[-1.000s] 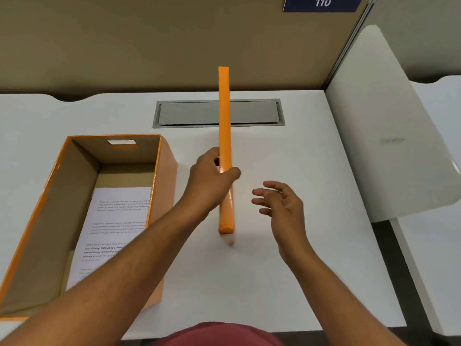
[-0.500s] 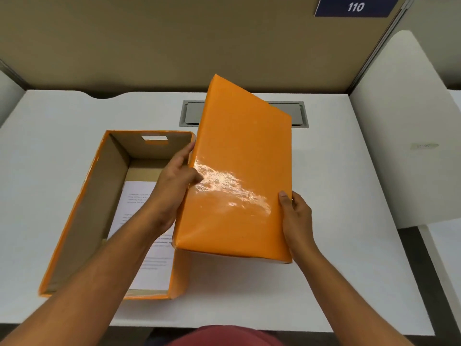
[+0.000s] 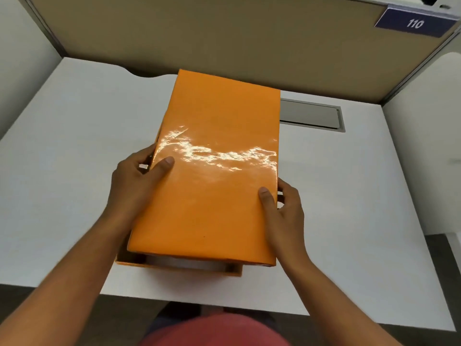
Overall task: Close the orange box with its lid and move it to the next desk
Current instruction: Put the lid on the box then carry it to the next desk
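Observation:
A glossy orange lid (image 3: 214,171) lies flat over the orange box (image 3: 179,267), which shows only as its near wall and rim below the lid's front edge. The lid sits shifted a little right of the box. My left hand (image 3: 136,183) grips the lid's left edge, thumb on top. My right hand (image 3: 284,208) grips the right edge, thumb on top. A strip of white paper inside the box shows under the lid's near edge.
The box stands on a white desk (image 3: 74,158) with a grey cable hatch (image 3: 311,116) at the back right. A tan partition (image 3: 199,33) with a sign "110" (image 3: 415,23) rises behind. A white divider panel (image 3: 429,158) bounds the right side.
The lid went from standing on edge in my left hand to being held flat by both hands, then moved left over the box. The view has shifted as well.

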The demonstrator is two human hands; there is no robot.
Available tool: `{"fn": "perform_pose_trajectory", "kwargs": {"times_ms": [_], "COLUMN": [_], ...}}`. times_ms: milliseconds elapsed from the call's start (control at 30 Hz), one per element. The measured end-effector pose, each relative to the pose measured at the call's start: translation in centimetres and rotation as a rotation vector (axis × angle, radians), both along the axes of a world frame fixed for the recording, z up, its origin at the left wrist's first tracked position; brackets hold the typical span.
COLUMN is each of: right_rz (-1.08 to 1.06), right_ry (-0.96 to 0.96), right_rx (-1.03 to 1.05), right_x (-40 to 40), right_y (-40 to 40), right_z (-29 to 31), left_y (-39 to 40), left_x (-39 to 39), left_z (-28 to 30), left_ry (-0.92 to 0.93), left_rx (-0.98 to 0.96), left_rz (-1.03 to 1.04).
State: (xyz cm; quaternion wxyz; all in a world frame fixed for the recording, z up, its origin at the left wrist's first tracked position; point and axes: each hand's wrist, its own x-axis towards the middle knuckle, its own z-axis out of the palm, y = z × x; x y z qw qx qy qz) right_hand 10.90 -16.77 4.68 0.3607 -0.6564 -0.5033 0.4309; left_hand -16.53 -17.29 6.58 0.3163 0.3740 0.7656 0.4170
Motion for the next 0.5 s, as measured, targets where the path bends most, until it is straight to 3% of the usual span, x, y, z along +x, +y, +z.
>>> {"fn": "perform_pose_trajectory", "kwargs": {"times_ms": [500], "right_rz": [-0.052], "right_ry": [-0.306], "right_rx": [-0.012], "right_x": [-5.8], "right_y": [-3.6], "right_z": [-2.9], "left_y": [-2.7], "left_x": [-5.3], "left_z": [-6.0], "left_ry": [0.02], "left_rx": [-0.017], "left_rz": [-0.104]}}
